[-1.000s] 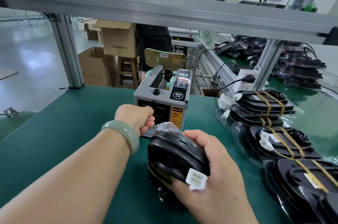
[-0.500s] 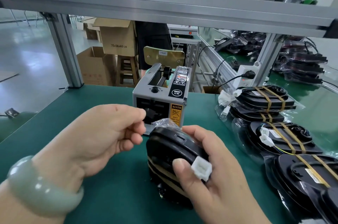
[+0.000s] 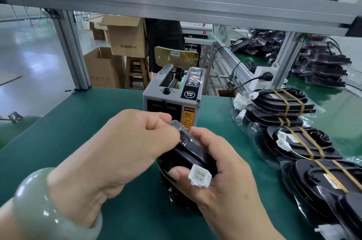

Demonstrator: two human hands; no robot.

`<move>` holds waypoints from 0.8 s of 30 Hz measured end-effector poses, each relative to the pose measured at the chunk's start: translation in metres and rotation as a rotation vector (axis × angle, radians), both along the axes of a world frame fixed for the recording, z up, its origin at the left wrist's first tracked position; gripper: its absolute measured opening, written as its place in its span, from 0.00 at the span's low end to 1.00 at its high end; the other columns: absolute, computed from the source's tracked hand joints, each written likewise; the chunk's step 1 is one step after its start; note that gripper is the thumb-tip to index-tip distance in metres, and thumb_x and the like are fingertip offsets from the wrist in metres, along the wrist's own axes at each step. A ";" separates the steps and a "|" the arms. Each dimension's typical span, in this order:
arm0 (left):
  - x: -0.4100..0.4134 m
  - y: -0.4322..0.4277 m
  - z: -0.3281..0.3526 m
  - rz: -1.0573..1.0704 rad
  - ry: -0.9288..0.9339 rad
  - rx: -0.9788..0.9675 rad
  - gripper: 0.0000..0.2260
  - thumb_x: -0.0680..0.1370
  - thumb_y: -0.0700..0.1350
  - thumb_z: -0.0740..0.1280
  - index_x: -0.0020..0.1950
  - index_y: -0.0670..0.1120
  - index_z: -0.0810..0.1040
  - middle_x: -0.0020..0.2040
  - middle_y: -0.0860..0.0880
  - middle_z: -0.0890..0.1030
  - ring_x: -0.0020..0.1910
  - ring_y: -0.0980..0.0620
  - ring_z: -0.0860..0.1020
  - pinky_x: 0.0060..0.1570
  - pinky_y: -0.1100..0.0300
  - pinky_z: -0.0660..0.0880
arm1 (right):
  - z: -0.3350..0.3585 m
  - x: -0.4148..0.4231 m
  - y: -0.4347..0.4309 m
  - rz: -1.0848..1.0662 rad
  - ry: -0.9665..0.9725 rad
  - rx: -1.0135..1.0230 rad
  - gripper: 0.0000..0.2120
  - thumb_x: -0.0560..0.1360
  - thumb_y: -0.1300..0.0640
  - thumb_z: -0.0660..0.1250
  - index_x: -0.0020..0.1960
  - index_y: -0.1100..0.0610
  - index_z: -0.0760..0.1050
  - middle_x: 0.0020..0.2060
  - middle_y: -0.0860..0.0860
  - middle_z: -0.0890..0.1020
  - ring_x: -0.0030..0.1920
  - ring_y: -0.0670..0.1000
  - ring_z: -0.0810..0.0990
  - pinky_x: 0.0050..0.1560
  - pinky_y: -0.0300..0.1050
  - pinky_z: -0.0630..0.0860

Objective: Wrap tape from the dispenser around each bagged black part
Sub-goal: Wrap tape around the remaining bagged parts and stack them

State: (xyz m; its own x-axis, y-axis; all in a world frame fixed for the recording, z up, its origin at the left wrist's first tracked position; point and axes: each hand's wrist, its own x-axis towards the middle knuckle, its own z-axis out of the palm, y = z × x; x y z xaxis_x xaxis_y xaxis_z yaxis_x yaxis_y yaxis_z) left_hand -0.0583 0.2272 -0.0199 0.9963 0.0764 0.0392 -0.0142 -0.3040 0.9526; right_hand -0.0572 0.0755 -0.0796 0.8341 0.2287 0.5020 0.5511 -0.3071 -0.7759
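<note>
Centre frame, right hand (image 3: pixel 225 181) grips the part (image 3: pixel 186 156) below the dispenser (image 3: pixel 172 100), left hand (image 3: pixel 125 142) pinches a clear strip (image 3: pixel 176 124) atop it (tape or bag, unclear), best pulled taut and pressed flat.

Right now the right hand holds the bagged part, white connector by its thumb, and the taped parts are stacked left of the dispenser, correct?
Not quite: the head view shows the taped parts stacked right of the dispenser, not left. The rest stands: the right hand holds the bagged part, white connector by its thumb.
</note>
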 end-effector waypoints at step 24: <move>0.008 0.006 -0.013 -0.053 0.062 -0.076 0.26 0.61 0.49 0.65 0.45 0.27 0.74 0.51 0.48 0.84 0.61 0.57 0.76 0.66 0.44 0.68 | -0.002 -0.007 0.011 -0.071 -0.058 0.103 0.25 0.62 0.46 0.75 0.55 0.35 0.69 0.58 0.36 0.76 0.53 0.41 0.80 0.45 0.30 0.76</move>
